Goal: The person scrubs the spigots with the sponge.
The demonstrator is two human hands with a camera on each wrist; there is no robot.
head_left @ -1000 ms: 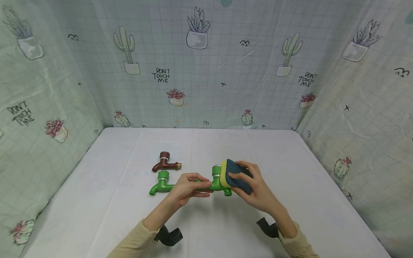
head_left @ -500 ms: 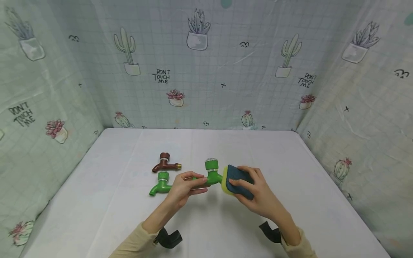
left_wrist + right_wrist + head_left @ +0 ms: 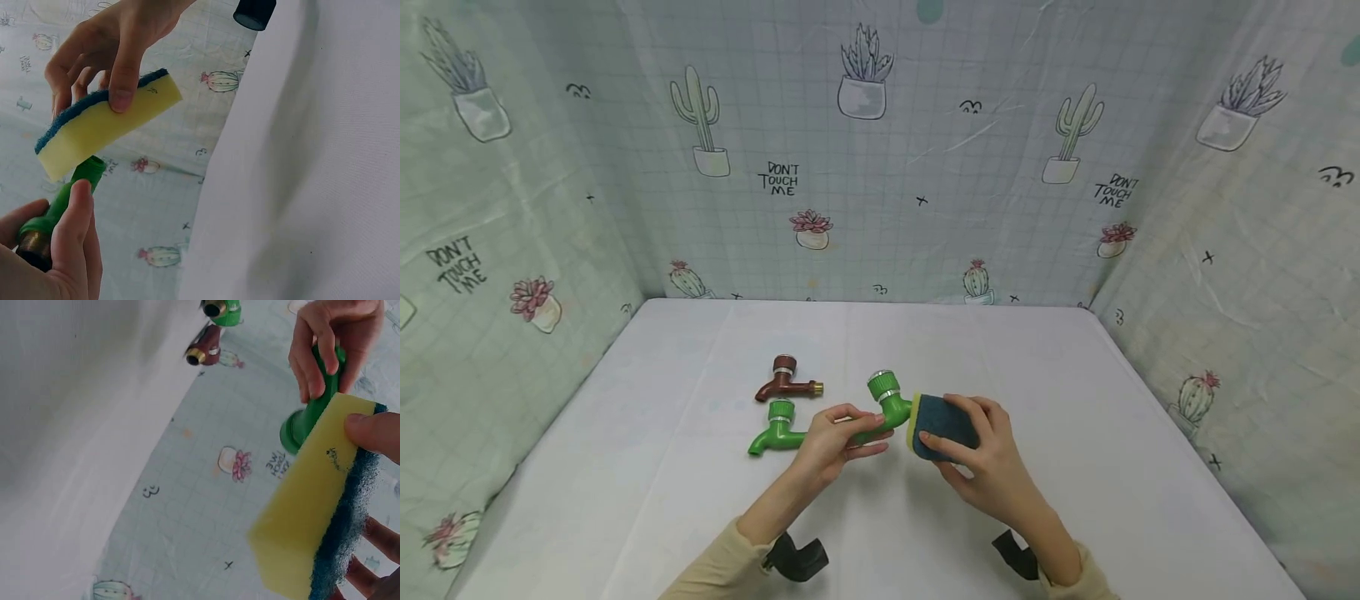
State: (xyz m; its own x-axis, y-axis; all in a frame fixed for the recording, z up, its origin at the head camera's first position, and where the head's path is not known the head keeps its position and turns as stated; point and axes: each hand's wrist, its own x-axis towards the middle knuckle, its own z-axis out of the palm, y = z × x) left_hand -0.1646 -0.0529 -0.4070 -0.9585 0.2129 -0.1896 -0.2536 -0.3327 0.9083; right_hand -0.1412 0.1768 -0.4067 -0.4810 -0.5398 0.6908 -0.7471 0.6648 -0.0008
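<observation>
My left hand (image 3: 837, 446) pinches a green faucet (image 3: 896, 410) by its stem, lifted over the table. The faucet is tilted, its round knob leaning left and its spout turned up to the right. In my right hand (image 3: 992, 462) is a sponge (image 3: 950, 427) with a yellow foam side and a dark blue scouring side, thumb and fingers gripping its faces. The yellow side (image 3: 112, 128) faces the spout (image 3: 91, 170) in the left wrist view and seems to touch it. From the right wrist view, the sponge (image 3: 312, 500) hides part of the faucet (image 3: 310, 422).
A second green faucet (image 3: 777, 433) lies on the white table (image 3: 1037, 358) left of my left hand. Behind it lies a brown faucet (image 3: 784, 383) with a brass-coloured end. Patterned cloth (image 3: 887, 167) surrounds the table at the back and sides.
The held faucet has moved slightly left and tilted, its knob swinging left and its spout rising. The sponge has gone from beside the knob down to the spout end.
</observation>
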